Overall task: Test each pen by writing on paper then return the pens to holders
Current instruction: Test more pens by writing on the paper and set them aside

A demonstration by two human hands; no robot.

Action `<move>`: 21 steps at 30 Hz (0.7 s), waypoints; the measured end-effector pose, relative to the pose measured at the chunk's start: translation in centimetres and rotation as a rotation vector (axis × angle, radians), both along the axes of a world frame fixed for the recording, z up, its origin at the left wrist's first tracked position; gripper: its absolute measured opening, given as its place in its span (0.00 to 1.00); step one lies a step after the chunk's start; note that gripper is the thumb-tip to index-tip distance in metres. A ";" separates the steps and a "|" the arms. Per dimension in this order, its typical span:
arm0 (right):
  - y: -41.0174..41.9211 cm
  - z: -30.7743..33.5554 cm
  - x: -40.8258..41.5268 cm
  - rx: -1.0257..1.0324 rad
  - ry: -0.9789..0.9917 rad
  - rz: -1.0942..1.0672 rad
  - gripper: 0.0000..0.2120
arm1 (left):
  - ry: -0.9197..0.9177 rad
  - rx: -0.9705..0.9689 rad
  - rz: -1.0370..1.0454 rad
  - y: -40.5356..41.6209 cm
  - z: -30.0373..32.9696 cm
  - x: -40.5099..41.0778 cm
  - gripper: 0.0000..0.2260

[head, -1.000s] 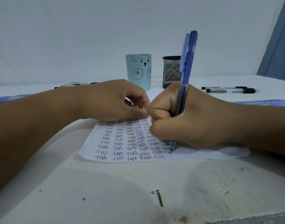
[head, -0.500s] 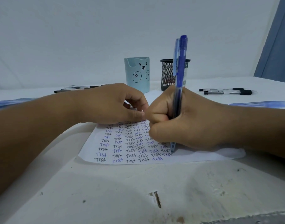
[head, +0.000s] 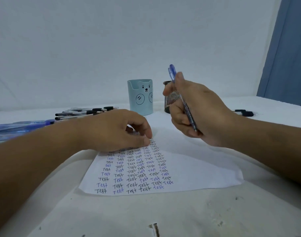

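Up comes the right hand [head: 197, 113], off the sheet where it was writing a second ago, and the blue pen [head: 182, 98] rides with it, tip clear of the page and pointing back toward the palm, cap end tilted up toward eleven o'clock. Fingers and thumb are curled round the barrel, a firm closed hold. Spread on the white table [head: 163, 216], the paper [head: 197, 168] shows rows of "Test" in black and blue across its left half, the right half bare. At nine o'clock from that raised hand, the left hand [head: 115, 130] rests on the sheet's far left part, fingers bent, tips pressing down to pin it, holding nothing.

Behind the hands stand both holders: the bear holder [head: 140, 98] at twelve o'clock from the left hand, the mesh holder [head: 170, 100] just beside it, partly hidden by the right fingers. This looks like the return step. To do it well, swing the pen upright over a holder's mouth, lower it in, and release only when it is inside, so the holder is not knocked over. Loose black pens [head: 83, 112] lie at ten o'clock from the left hand, blue pens [head: 21, 127] nearer the left edge, a few more pens [head: 245, 112] far right.
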State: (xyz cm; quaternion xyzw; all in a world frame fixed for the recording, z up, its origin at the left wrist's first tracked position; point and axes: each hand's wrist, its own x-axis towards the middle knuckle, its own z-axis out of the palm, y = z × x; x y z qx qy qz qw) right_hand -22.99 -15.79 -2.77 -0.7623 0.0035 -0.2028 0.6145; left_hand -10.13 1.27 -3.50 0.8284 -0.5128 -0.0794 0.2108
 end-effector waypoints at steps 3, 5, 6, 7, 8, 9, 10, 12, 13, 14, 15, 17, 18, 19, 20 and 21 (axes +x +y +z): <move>-0.6 -0.2 0.4 0.041 0.013 -0.029 0.15 | 0.002 0.004 -0.001 0.1 0.1 -0.1 0.06; -0.7 -0.4 0.5 0.061 -0.003 -0.025 0.15 | 0.001 0.006 0.000 0.1 0.1 -0.3 0.06; -0.7 -0.4 0.5 0.086 -0.022 -0.015 0.14 | -0.001 0.003 0.002 0.1 0.1 -0.2 0.06; -0.7 -0.4 0.5 0.108 -0.042 -0.006 0.14 | -0.003 -0.002 0.001 0.1 0.1 -0.2 0.06; -0.7 -0.4 0.5 0.117 -0.056 -0.001 0.14 | -0.006 -0.009 -0.001 0.1 0.1 -0.2 0.05; -0.8 -0.4 0.6 0.101 -0.064 -0.005 0.15 | -0.012 -0.015 -0.007 0.1 0.1 -0.1 0.05; -0.9 -0.4 0.7 0.059 -0.066 -0.017 0.16 | -0.020 -0.020 -0.012 0.1 0.0 0.0 0.05; -1.4 -0.2 1.1 -0.059 -0.061 -0.036 0.18 | -0.034 -0.021 -0.011 0.1 0.0 -0.1 0.05; -1.9 0.0 1.2 -0.113 -0.056 -0.041 0.19 | -0.038 -0.014 -0.007 0.1 0.1 -0.2 0.05; -2.5 0.4 1.2 -0.173 -0.047 -0.054 0.18 | -0.037 -0.008 -0.005 0.1 0.1 -0.3 0.05; -3.3 1.0 1.2 -0.254 -0.030 -0.085 0.17 | -0.034 -0.009 -0.005 0.1 0.1 -0.3 0.06; -5.3 2.5 0.8 -0.487 0.029 -0.197 0.12 | -0.031 -0.018 -0.004 0.2 0.0 -0.3 0.06; -6.6 3.2 0.6 -0.622 0.070 -0.258 0.09 | -0.029 -0.020 0.002 0.2 0.0 -0.3 0.07; -7.8 3.8 0.2 -0.754 0.120 -0.304 0.07 | -0.028 -0.019 0.008 0.2 -0.1 -0.2 0.08; -9.0 4.2 -0.2 -0.854 0.175 -0.326 0.05 | -0.030 -0.018 0.008 0.2 -0.1 -0.1 0.12; -10.1 4.5 -0.5 -0.906 0.232 -0.325 0.05 | -0.040 -0.018 -0.002 0.2 -0.1 0.0 0.17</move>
